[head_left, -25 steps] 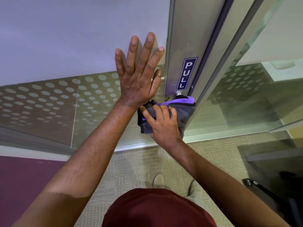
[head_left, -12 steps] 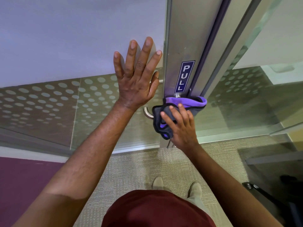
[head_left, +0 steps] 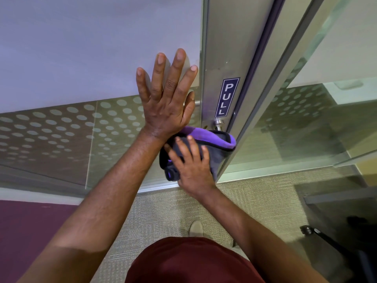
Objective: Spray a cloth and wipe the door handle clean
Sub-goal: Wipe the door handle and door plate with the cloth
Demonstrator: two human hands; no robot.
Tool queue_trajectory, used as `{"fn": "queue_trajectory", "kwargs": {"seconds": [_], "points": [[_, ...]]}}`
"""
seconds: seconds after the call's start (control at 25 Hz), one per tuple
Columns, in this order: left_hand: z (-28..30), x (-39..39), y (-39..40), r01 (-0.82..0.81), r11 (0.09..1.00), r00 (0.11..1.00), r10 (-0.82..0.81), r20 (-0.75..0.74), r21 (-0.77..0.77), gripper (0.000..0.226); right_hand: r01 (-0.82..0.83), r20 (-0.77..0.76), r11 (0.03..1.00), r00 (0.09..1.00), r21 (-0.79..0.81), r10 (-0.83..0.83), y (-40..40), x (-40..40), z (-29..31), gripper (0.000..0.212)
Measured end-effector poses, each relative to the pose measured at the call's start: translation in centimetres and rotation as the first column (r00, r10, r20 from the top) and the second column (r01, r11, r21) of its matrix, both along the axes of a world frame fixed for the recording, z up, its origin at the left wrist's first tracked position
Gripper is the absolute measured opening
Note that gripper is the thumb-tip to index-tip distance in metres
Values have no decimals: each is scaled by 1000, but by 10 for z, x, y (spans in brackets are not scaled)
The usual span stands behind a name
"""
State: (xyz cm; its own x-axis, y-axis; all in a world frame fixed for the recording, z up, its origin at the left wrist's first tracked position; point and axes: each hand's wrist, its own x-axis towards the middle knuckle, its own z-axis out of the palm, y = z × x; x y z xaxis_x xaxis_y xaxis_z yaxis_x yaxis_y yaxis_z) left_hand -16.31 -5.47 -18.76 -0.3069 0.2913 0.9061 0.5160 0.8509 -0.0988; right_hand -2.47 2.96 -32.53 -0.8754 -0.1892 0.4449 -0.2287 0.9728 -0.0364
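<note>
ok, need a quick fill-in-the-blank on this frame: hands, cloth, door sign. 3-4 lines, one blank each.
1. The left hand lies flat, fingers spread, against the ____.
2. The right hand presses a grey and ____ cloth at the door's edge.
3. The blue sign on the door frame reads ____.
4. The person's shirt is dark ____.

Missing words: door; purple; PULL; red

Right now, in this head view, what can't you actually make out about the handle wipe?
- Door handle: almost wholly hidden by the cloth and right hand; only its metal stub below the PULL sign shows.
- Handle's cleanliness: cannot tell, covered.
- Spray bottle: none in view.
- Left hand palm: pressed flat against the glass panel, the contact hidden by the hand.
- Chair base: dark, cut off at the right edge.
</note>
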Motion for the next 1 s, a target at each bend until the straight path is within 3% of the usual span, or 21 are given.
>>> {"fn": "queue_trajectory", "kwargs": {"seconds": [0.12, 0.2, 0.32, 0.4, 0.48, 0.56, 0.68, 0.76, 0.92, 1.0], "points": [[1, 2, -1, 1, 1000, 1000, -1, 5, -10, 54, -73, -76, 990, 994, 120, 82, 4, -15, -1, 93], [2, 2, -1, 0, 1000, 1000, 0, 5, -17, 53, -52, -128, 992, 990, 111, 66, 19, -13, -6, 96], [1, 2, -2, -4, 1000, 1000, 4, 7, -19, 55, 25, -151, 996, 988, -85, -37, 34, -5, -15, 96], [0, 1, -1, -3, 1000, 1000, 3, 1, -17, 55, 51, -132, 931, 986, -362, -106, 32, -1, -16, 81], [0, -1, -1, -6, 1000, 1000, 6, -6, -16, 55, 50, -105, 739, 981, -671, -161, 28, 0, -12, 73], [0, -2, -1, -10, 1000, 1000, 10, -5, -14, 55, 18, -82, 502, 981, -865, -176, 23, 1, -4, 74], [-1, -2, -1, -12, 1000, 1000, 12, -3, -8, 56, 18, 12, 34, 987, -999, -158, 19, 3, 10, 77], [-1, -1, 0, -15, 1000, 1000, 14, -7, -9, 55, 132, 175, -225, 967, -965, -184, 20, 6, 20, 70], [-1, -1, 0, -2, 1000, 1000, 2, -12, -13, 56, 167, 266, -438, 948, -883, -174, 54, 21, 24, 37], [-2, -2, 0, 3, 1000, 1000, -4, -16, -12, 55, 143, 264, -478, 944, -867, -196, 73, 35, 23, 28]]}}
